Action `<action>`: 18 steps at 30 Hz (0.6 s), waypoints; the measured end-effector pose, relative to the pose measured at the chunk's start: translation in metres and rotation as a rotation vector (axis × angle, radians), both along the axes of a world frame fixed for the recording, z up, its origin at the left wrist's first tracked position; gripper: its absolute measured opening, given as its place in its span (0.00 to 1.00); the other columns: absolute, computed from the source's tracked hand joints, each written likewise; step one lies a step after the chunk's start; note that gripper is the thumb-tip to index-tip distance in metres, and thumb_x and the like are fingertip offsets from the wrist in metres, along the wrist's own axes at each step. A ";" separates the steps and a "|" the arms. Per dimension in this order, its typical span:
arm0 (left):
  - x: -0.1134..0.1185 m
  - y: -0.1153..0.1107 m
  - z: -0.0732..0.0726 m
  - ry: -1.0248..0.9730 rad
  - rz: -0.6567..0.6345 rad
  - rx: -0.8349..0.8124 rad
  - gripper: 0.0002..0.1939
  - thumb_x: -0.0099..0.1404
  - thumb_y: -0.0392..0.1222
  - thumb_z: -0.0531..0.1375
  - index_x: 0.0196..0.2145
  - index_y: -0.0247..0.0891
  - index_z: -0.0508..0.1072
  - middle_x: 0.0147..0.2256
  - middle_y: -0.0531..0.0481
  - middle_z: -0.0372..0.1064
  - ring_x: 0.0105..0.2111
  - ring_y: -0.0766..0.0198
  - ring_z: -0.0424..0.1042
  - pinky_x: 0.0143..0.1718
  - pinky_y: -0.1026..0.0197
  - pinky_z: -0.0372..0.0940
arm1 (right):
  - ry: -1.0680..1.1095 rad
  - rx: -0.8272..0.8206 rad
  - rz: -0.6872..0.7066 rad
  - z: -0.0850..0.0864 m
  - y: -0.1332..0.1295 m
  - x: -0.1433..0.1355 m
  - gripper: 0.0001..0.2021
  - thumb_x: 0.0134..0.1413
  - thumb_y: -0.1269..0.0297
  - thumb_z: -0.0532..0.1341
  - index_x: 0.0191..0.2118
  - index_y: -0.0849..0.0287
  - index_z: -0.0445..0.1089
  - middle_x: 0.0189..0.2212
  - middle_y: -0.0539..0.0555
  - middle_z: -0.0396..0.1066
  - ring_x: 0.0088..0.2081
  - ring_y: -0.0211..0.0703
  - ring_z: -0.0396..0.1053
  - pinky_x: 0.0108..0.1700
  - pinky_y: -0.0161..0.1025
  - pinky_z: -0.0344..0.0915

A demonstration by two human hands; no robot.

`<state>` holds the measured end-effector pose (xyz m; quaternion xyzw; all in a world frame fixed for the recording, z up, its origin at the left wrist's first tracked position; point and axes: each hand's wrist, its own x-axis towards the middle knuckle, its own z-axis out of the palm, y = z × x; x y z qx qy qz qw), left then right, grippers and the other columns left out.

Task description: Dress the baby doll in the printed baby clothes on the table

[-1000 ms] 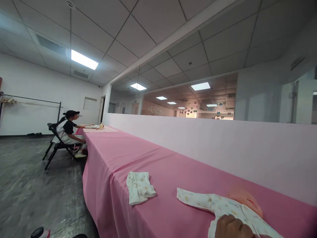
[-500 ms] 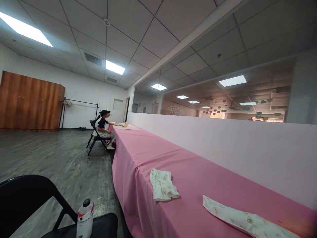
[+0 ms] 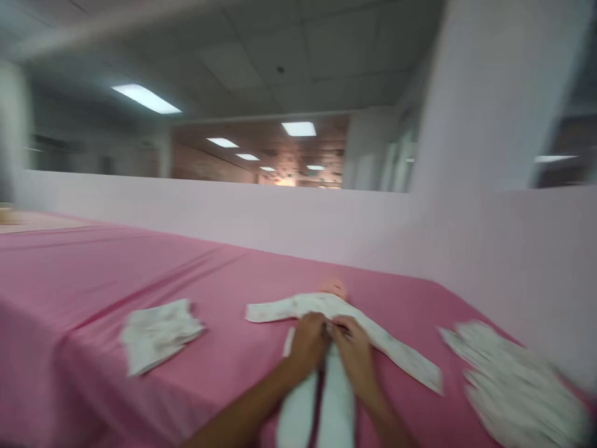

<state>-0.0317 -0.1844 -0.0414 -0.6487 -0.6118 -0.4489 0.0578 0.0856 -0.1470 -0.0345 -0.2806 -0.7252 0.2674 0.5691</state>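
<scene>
Under and just beyond my curled left hand and right hand, equally near, a white, long-sleeved cloth garment is stretching crosswise; whether they are gripping it, I cannot tell.

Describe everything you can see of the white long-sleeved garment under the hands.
The white long-sleeved garment looks like thin, soft cloth; blur hides any print. It lies on the pink tablecloth, sleeves spread to both sides, the right one longer in view and angled toward the near edge. A rounded, flesh-coloured thing shows at its collar. The left hand and right hand meet at its front, seeming to pinch it and hiding its middle.
</scene>
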 end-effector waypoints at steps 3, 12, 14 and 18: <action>-0.008 -0.004 -0.004 0.016 -0.052 -0.026 0.12 0.66 0.43 0.49 0.30 0.39 0.70 0.33 0.43 0.74 0.35 0.52 0.69 0.40 0.53 0.62 | 0.069 -0.100 -0.026 -0.004 -0.004 -0.007 0.05 0.47 0.67 0.57 0.31 0.54 0.70 0.32 0.53 0.74 0.37 0.46 0.73 0.43 0.42 0.71; -0.020 -0.009 0.002 0.067 -0.096 -0.151 0.15 0.66 0.51 0.50 0.33 0.41 0.71 0.33 0.48 0.74 0.35 0.55 0.70 0.36 0.59 0.58 | 0.017 -0.140 -0.046 -0.013 -0.009 -0.007 0.07 0.53 0.72 0.60 0.38 0.55 0.71 0.35 0.50 0.74 0.40 0.41 0.72 0.47 0.41 0.69; -0.016 -0.012 0.006 0.035 -0.103 -0.157 0.15 0.66 0.51 0.50 0.32 0.40 0.71 0.33 0.48 0.75 0.36 0.55 0.70 0.38 0.58 0.58 | 0.023 -0.146 -0.018 -0.010 -0.011 -0.004 0.07 0.54 0.72 0.59 0.38 0.55 0.71 0.35 0.50 0.74 0.40 0.41 0.72 0.47 0.41 0.69; -0.014 -0.017 0.017 -0.052 -0.176 -0.188 0.12 0.63 0.47 0.51 0.30 0.39 0.70 0.31 0.50 0.72 0.33 0.58 0.68 0.36 0.59 0.59 | 0.033 -0.145 -0.015 -0.007 -0.011 -0.003 0.06 0.54 0.70 0.59 0.38 0.55 0.69 0.35 0.50 0.74 0.39 0.42 0.72 0.46 0.42 0.69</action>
